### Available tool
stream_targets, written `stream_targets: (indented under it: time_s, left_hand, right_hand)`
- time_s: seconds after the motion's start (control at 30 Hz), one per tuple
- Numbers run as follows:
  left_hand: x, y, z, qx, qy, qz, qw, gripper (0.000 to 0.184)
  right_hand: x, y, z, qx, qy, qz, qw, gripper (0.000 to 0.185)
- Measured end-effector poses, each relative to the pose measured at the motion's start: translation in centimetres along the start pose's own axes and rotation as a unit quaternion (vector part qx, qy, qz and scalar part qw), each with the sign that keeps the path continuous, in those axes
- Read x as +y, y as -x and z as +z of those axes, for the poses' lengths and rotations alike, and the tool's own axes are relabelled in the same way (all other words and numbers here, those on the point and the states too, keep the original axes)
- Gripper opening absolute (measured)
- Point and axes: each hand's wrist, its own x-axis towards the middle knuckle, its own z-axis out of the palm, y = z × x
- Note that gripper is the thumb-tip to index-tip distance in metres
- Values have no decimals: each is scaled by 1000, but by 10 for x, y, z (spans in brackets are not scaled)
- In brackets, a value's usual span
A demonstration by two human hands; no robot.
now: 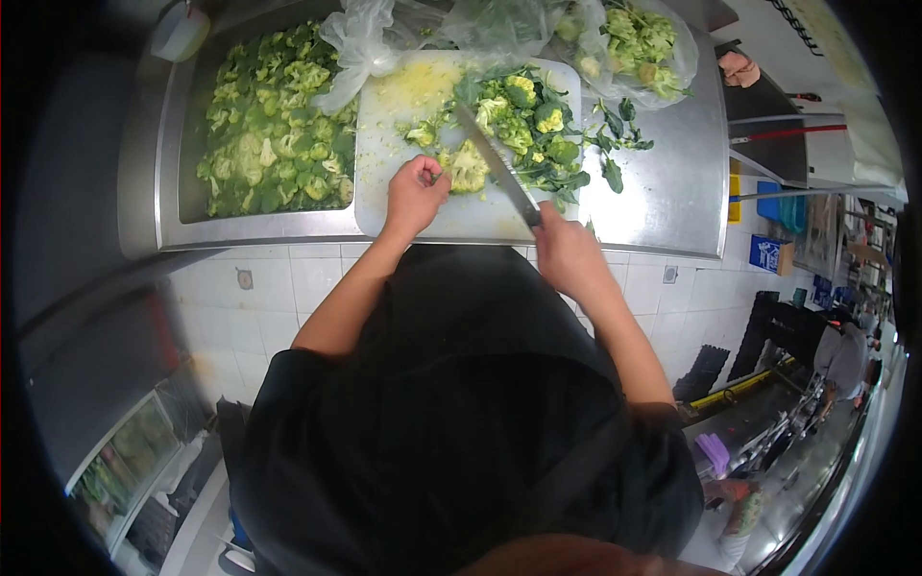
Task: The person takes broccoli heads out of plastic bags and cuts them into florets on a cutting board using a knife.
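Note:
My right hand (573, 252) is wrapped around the handle of a long knife (495, 158). Its blade slants up and left over the white cutting board (384, 206). My left hand (419, 195) is closed in a pinch at the left edge of a pale green cauliflower piece (468, 170); what lies between the fingertips is too small to make out. Right of the blade, a pile of cauliflower pieces with dark green leaves (528, 125) covers part of the board. Small crumbs dot the board's upper left.
Cut florets (269, 134) fill the sink basin (171, 182) on the left. Clear plastic bags (370, 48) lie along the back, one bag (672, 86) holding more cauliflower. Loose leaves (615, 139) rest on the steel counter (672, 192). A container (180, 31) stands at the back left.

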Motion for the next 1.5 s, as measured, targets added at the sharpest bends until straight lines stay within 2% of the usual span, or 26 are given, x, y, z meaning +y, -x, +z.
stream_targets:
  time_s: [0.13,0.2,0.3,0.4,0.47,0.57,0.63,0.7,0.73,0.8,0.9,0.97,1.13,1.2,1.27,1.33,1.4,1.43,1.5]
  left_hand:
    - [-1,-1,-5,-13,-8,-9,1000,16]
    - [-14,-5,-6,-24,-62,48,997,18]
    - [-10,-5,-3,2,-67,50,996,19]
    - [-1,-4,-1,12,-123,86,989,19]
    - [4,-4,1,7,-112,73,991,19]
    - [3,-1,-2,9,-117,78,990,19]
    - [-4,6,-7,18,-130,83,988,19]
    - [-11,9,-14,31,-25,5,999,18]
    - [-15,13,-16,37,-28,2,999,18]
    - [-19,17,-13,61,78,-12,995,16]
    - [-14,21,-3,68,106,-45,991,13]
    - [-9,23,2,74,114,-52,989,13]
    - [-10,25,3,84,128,-63,986,15]
    - [-10,29,2,58,50,-46,996,14]
    - [-14,28,2,67,64,-48,995,14]
    - [-15,26,-8,86,78,-53,992,14]
    - [-15,17,-29,119,23,-26,992,17]
    - [-16,12,-39,149,-49,-10,988,23]
    - [-20,1,-48,151,-25,-22,988,25]
  right_hand:
    - [1,-10,25,-29,19,-9,999,19]
    - [-1,-7,21,-27,16,-17,999,20]
    - [-2,-4,15,-51,33,-3,998,23]
    - [6,-10,27,-46,15,4,999,14]
    - [16,-22,42,-84,33,24,996,26]
    - [44,-24,68,-81,28,30,996,27]
    - [42,-19,55,-76,24,28,996,28]
    - [35,-16,41,-74,21,23,997,29]
    - [27,-13,35,-59,-5,6,998,30]
    - [18,-15,32,-45,-30,-15,998,31]
    - [1,-24,34,-29,-43,-48,997,33]
    - [-7,-31,35,-39,-38,-32,998,26]
    - [-10,-43,47,-79,-12,-17,997,26]
    - [0,-46,71,-78,-15,-17,997,26]
    - [10,-58,89,-101,24,-20,994,30]
    - [7,-57,80,-84,17,-19,996,31]
    - [3,-55,69,-73,7,-19,997,32]
    - [1,-53,61,-54,-6,-40,998,32]
    - [-8,-48,46,-41,-24,-63,997,29]
